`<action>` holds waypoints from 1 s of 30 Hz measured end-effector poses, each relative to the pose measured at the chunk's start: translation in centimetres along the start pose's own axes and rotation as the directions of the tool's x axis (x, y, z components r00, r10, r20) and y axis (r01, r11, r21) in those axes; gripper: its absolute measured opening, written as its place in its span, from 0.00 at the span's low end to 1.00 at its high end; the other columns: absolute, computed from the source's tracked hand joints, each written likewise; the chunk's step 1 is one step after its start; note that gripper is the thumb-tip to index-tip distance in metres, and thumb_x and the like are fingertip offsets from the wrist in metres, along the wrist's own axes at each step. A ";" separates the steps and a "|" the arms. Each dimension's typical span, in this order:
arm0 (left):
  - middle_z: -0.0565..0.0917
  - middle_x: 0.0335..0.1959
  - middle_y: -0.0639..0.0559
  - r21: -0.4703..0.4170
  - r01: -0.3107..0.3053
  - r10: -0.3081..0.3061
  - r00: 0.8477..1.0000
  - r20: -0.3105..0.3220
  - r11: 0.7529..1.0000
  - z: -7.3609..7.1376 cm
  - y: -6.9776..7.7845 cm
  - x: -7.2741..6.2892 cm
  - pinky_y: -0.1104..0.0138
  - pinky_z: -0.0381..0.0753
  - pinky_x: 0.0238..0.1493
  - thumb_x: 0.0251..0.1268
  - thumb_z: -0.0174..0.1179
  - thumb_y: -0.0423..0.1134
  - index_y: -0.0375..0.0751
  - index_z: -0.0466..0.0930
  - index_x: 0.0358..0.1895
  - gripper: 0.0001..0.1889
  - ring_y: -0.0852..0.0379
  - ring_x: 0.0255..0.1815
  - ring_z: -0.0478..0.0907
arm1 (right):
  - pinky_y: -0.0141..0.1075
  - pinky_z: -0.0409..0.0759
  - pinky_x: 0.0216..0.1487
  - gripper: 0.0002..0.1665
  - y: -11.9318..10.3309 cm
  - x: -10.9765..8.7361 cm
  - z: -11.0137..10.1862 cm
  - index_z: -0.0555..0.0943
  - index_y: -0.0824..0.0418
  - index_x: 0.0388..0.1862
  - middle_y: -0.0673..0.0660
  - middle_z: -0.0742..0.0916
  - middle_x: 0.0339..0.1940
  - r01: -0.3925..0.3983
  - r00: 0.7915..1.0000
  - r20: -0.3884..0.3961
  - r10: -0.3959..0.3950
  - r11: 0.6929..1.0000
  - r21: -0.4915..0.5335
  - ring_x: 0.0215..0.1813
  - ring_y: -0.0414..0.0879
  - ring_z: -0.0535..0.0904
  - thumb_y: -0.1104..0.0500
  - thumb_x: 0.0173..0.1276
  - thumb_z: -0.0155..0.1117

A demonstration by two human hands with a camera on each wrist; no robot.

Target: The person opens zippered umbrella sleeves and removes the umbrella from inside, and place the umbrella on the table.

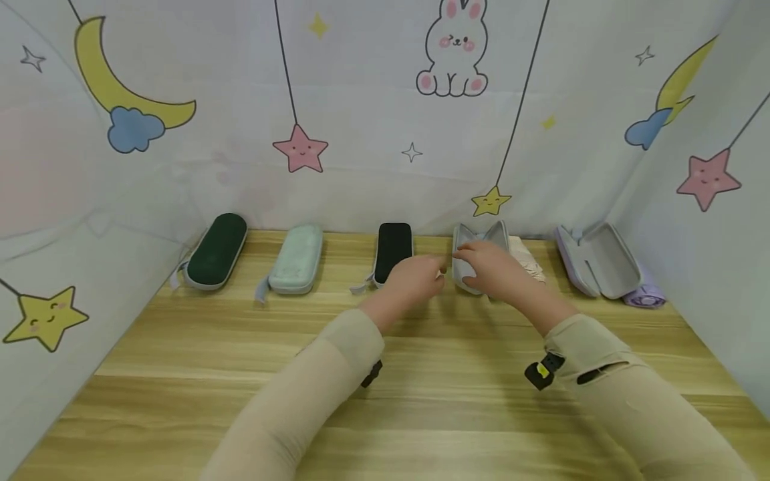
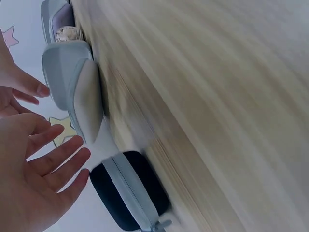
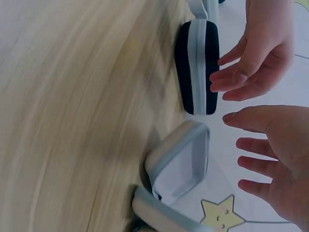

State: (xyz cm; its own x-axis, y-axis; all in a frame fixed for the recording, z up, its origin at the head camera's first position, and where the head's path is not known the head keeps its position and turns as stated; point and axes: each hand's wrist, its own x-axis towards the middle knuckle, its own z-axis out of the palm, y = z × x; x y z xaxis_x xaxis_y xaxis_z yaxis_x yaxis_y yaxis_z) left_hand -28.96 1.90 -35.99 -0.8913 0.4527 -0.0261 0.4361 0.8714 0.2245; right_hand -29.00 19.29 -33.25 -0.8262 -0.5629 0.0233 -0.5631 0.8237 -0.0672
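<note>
My left hand [image 1: 415, 279] hovers beside a black zip case [image 1: 394, 252], its fingers spread and holding nothing in the left wrist view. That case is closed, with a pale zip band [image 2: 128, 186] round its middle. Above an open cream case [image 3: 169, 162] with a grey lining is my right hand [image 1: 490, 267], fingers apart and with nothing in them. It hides part of this case in the head view. The two hands face each other across the gap between the black case and the open one.
To the left lie a closed dark green case [image 1: 218, 250] and a closed mint case [image 1: 297, 257]. A crumpled cream cloth-like bundle [image 1: 526, 259] sits right of the open case. Farther right are an open lilac case [image 1: 601, 260] and a purple roll [image 1: 646, 292]. A printed curtain [image 1: 373, 194] stands behind.
</note>
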 end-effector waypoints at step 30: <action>0.85 0.42 0.50 0.003 0.209 -0.207 0.965 0.161 0.978 -1.3 -8.5 -5.8 0.57 0.78 0.46 0.73 0.55 0.44 0.41 0.85 0.42 0.13 0.52 0.41 0.80 | 0.49 0.62 0.69 0.45 -6.7 8.9 2.2 0.60 0.49 0.77 0.56 0.60 0.78 0.362 0.925 0.246 -0.289 0.868 -0.341 0.76 0.57 0.54 0.68 0.66 0.66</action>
State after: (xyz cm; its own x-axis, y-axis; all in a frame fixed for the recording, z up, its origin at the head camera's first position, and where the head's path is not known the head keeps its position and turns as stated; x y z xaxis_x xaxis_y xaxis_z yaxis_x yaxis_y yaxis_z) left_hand -27.66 -8.38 -36.46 -0.9302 0.2872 -0.2285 0.2406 0.9474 0.2111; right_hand -32.52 8.60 -34.83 -0.5970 -0.7757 -0.2045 -0.7939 0.5346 0.2899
